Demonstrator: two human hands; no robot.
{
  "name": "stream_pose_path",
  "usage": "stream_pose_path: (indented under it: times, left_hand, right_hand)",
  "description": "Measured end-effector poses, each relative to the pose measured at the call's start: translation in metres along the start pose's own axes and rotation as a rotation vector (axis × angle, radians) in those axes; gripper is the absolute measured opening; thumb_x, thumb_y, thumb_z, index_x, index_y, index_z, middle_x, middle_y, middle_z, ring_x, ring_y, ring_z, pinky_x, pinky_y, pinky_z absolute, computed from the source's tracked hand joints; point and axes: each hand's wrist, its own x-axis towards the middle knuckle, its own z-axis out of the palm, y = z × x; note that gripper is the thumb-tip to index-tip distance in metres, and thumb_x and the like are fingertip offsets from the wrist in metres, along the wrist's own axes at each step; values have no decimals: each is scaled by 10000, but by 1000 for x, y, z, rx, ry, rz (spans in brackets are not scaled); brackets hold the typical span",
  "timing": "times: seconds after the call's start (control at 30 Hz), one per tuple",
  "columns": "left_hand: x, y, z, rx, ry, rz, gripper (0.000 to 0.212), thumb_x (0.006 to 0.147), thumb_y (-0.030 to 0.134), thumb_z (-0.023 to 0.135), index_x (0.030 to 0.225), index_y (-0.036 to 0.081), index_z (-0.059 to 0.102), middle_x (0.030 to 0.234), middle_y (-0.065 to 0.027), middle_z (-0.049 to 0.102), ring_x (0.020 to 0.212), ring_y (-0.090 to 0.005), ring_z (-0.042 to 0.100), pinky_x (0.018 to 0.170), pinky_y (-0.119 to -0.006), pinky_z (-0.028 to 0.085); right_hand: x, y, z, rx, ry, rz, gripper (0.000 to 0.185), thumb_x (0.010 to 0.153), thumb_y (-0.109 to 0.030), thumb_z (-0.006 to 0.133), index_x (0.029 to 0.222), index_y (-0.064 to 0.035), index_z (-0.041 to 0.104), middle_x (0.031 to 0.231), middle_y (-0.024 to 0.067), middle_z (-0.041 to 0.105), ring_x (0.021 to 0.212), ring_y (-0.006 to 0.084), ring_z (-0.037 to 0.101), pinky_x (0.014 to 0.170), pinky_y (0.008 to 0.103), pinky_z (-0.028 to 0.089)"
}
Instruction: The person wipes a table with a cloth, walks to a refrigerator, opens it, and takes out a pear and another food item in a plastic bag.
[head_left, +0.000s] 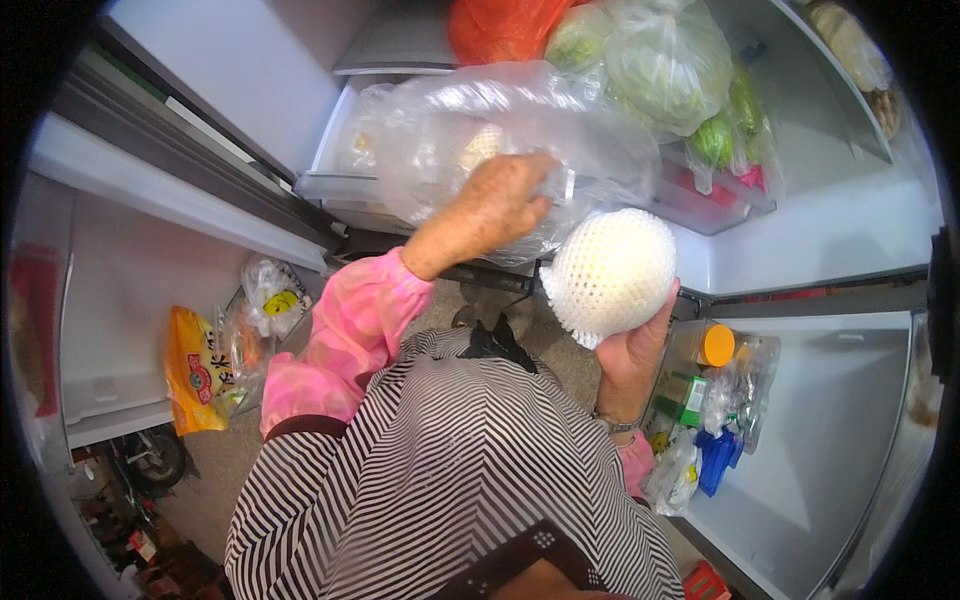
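Observation:
My right hand (637, 352) holds up a round fruit wrapped in a white foam net (611, 274), palm beneath and fingers around its far side. The net hides the fruit's skin; a yellowish tint shows through. To its left, my left hand (506, 202) grips a large clear plastic bag (442, 97) that lies over a pulled-out refrigerator drawer (337, 186). Inside or beneath the bag is another foam-netted item (482, 144). Part of my left fingers is lost in the bag's folds and glare.
Bagged green vegetables (667, 67) and a red plastic bag (506, 30) fill the refrigerator behind. Both doors stand open. The left door rack holds a yellow packet (196, 371); the right one holds an orange-lidded jar (718, 345), a green box (682, 397) and bags.

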Motion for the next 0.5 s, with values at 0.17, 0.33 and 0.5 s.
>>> stream_pose_path:
  times: [0.17,0.33,0.5]
  left_hand:
    - [0,25,18,-123,-33,112,251,793,130,596,999,-14,602,985,-183,637,908,-375,606,806,-444,476]
    - [-3,22,22,-243,0,323,212,823,150,600,961,-9,621,941,-152,651,903,-328,625,829,-397,468]
    - [-7,21,12,-439,29,314,211,799,96,593,975,-13,630,929,-170,651,881,-347,623,789,-400,480]
  right_hand:
    - [-3,-5,-4,56,38,13,662,886,-533,583,1382,-119,439,1370,82,505,1251,271,482,1065,491,375]
    - [-4,-4,-4,100,45,34,642,879,-525,598,1365,-127,464,1361,70,515,1236,261,493,1068,488,371]
    - [-3,-4,6,70,-52,34,599,894,-488,597,1363,-137,469,1349,56,528,1233,252,494,1071,470,375]
